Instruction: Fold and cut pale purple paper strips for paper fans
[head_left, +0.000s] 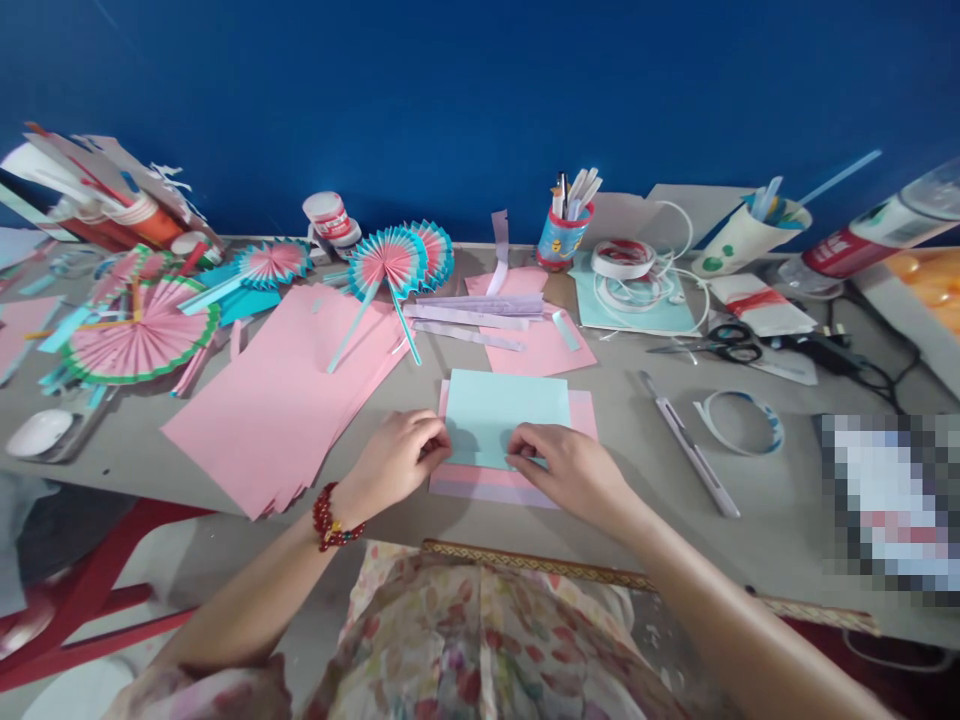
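A light blue sheet of paper (510,405) lies on top of a pink sheet (583,415) and a lilac sheet (469,488), whose edges stick out around it. My left hand (401,455), with a red bead bracelet (327,518) at its wrist, is closed at the blue sheet's lower left edge, thumb and fingers pinched together. My right hand (566,465) pinches the same sheet along its lower edge, toward the right. Both hands rest low over the papers, and their fingertips partly hide the paper's edge.
Left lies a stack of pink paper (277,390), with pleated paper fans (386,265) behind. Lilac strips (480,308) lie beyond my hands. To the right are a utility knife (690,445), a tape ring (742,422), scissors (724,345) and a glue gun (825,350). A blue wall (480,100) stands behind.
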